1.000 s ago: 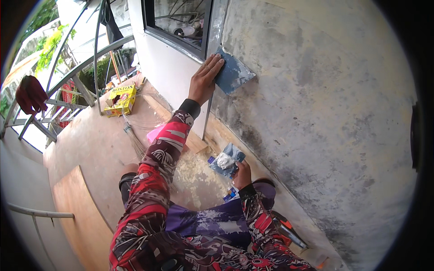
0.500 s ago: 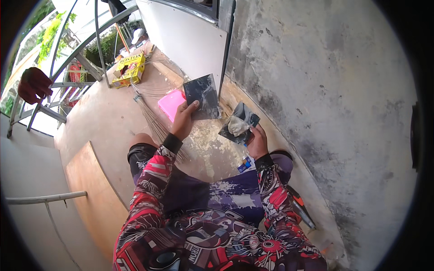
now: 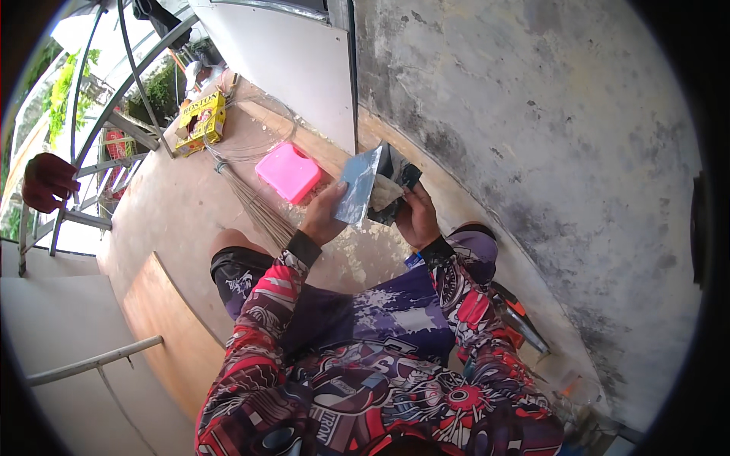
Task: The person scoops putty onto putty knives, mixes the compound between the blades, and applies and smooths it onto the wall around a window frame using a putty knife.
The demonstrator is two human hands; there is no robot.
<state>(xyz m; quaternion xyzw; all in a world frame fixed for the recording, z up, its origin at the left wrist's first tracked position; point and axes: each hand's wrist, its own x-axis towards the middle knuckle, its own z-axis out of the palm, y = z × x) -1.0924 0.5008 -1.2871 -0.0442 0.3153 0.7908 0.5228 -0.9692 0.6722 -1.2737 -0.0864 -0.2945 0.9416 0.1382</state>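
Note:
My left hand point(image 3: 323, 214) grips a flat, thin, square plate point(image 3: 359, 182) by its lower edge, its bluish-grey face smeared with white. My right hand point(image 3: 418, 218) holds a dark, flat piece point(image 3: 395, 162) that carries a lump of pale grey putty point(image 3: 385, 195). The plate is tilted close against the putty and covers part of it. Whether the plate's edge touches the lump is hard to make out. Both hands are in front of my knees, above a floor spotted with pale crumbs.
A bright pink plastic case point(image 3: 289, 173) and a stick broom point(image 3: 251, 199) lie beyond my left hand. Farther off is a yellow carton point(image 3: 201, 124). A stained grey wall point(image 3: 532, 144) rises on the right, with an orange-and-black tool point(image 3: 525, 323) near its foot. A wooden board point(image 3: 163, 315) lies at left.
My two hands have come together. The plate in my left hand has turned and moved over the putty on the dark piece. More of the pink case shows.

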